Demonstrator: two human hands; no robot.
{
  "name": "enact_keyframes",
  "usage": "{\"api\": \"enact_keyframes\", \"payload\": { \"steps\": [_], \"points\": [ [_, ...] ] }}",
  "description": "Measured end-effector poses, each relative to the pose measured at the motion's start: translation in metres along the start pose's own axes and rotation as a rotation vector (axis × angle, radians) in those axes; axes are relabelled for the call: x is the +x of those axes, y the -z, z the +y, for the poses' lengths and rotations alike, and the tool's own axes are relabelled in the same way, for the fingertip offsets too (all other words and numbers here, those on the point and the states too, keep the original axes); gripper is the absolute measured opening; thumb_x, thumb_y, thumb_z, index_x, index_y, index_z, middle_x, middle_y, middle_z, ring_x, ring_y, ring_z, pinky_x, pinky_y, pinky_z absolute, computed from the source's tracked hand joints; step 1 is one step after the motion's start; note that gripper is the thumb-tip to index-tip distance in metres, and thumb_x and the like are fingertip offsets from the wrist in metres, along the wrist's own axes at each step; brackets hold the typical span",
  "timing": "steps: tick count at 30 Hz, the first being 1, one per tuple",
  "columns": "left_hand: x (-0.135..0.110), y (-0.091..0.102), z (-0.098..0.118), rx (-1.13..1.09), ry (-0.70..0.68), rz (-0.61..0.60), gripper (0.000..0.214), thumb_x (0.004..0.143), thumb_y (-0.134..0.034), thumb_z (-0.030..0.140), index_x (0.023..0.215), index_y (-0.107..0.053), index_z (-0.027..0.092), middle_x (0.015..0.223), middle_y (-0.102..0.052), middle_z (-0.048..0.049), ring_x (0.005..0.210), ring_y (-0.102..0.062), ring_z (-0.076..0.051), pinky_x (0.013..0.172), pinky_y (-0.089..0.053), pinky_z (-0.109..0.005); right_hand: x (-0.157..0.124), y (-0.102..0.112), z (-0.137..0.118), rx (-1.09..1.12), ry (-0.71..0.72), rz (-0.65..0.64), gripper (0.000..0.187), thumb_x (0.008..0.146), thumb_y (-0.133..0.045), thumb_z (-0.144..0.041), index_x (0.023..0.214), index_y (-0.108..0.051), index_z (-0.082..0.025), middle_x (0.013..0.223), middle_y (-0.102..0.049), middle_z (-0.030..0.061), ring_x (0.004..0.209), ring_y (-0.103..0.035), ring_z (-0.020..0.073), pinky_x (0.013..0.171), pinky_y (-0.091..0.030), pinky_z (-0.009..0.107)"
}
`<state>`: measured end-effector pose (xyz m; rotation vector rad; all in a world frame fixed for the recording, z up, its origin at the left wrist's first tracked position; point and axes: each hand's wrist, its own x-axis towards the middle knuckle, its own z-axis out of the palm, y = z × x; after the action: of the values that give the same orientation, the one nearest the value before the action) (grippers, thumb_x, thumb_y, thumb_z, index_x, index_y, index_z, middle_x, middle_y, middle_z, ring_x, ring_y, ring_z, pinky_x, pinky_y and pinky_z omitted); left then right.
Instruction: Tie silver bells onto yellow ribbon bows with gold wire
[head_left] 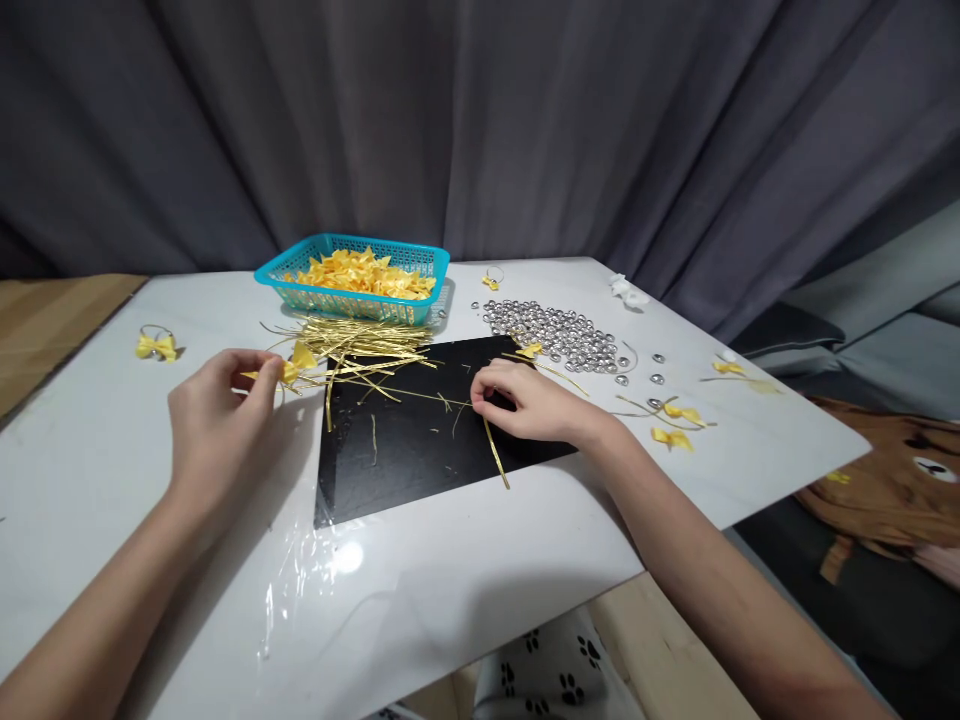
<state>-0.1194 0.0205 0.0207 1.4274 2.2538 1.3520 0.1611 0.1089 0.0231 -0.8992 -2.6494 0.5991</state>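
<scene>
My left hand (pixel 217 410) pinches a small yellow ribbon bow (pixel 298 362) above the white table (pixel 112 470), left of a black mat (pixel 420 440). My right hand (pixel 525 400) rests on the mat, fingers closed on a thin gold twist tie (pixel 496 455) that trails toward me. A loose pile of gold twist ties (pixel 360 345) lies between my hands, at the mat's far edge. Behind it stands a turquoise basket (pixel 352 295) filled with yellow bows.
A heap of silver beads (pixel 559 335) lies right of the basket, with stray beads and several yellow bows (pixel 679 420) near the table's right edge. One finished bow (pixel 156 345) sits at far left. A grey curtain hangs behind; a brown plush bear (pixel 892 490) lies at right.
</scene>
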Motion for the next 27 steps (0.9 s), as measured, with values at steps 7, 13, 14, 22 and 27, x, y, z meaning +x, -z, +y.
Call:
{"api": "enact_keyframes", "payload": {
  "steps": [7,13,14,22,27],
  "points": [
    [-0.001,0.01,-0.001,0.679,-0.114,-0.213,0.042,0.089,-0.036,0.044,0.106,-0.06,0.014,0.092,-0.064,-0.0165,0.092,-0.054,-0.038,0.063,-0.04,-0.039,0.0,-0.016,-0.014,0.238,-0.021,-0.066,0.009,0.088,-0.046,-0.02,0.082,-0.05,-0.016,0.061,-0.049,-0.0039,0.054,-0.039,0.0076,0.056,-0.03,0.022],
    [-0.035,-0.022,0.017,0.15,-0.552,-0.316,0.037,0.09,-0.043,0.037,0.113,-0.058,0.013,0.112,-0.065,-0.0141,0.106,-0.057,-0.027,0.092,-0.043,-0.041,0.0,-0.025,-0.028,0.419,0.065,-0.138,0.01,0.09,-0.048,-0.023,0.089,-0.054,-0.015,0.064,-0.049,-0.0043,0.057,-0.043,0.0066,0.057,-0.034,0.02],
    [-0.042,-0.028,0.019,0.053,-0.527,-0.424,0.036,0.089,-0.046,0.039,0.114,-0.059,0.016,0.112,-0.066,-0.0114,0.103,-0.059,-0.025,0.09,-0.046,-0.039,0.0,-0.025,-0.03,0.456,0.073,-0.142,0.009,0.09,-0.048,-0.022,0.091,-0.054,-0.015,0.065,-0.05,-0.0044,0.058,-0.043,0.0064,0.058,-0.035,0.02],
    [-0.057,-0.035,0.022,-0.222,-0.265,-0.644,0.021,0.085,-0.055,0.036,0.084,-0.069,0.02,0.082,-0.074,-0.0016,0.073,-0.067,-0.016,0.066,-0.049,-0.025,-0.001,-0.022,-0.031,0.569,0.041,-0.162,0.012,0.089,-0.05,-0.024,0.098,-0.053,-0.015,0.077,-0.065,0.0008,0.066,-0.056,0.0083,0.059,-0.04,0.02],
    [-0.056,-0.031,0.024,-0.249,-0.237,-0.53,0.019,0.082,-0.058,0.036,0.081,-0.066,0.019,0.077,-0.071,-0.0017,0.067,-0.064,-0.014,0.062,-0.048,-0.023,-0.002,-0.022,-0.028,0.474,0.041,-0.092,0.012,0.09,-0.047,-0.021,0.094,-0.057,-0.015,0.081,-0.068,0.0028,0.07,-0.061,0.0097,0.063,-0.043,0.022]
  ]
}}
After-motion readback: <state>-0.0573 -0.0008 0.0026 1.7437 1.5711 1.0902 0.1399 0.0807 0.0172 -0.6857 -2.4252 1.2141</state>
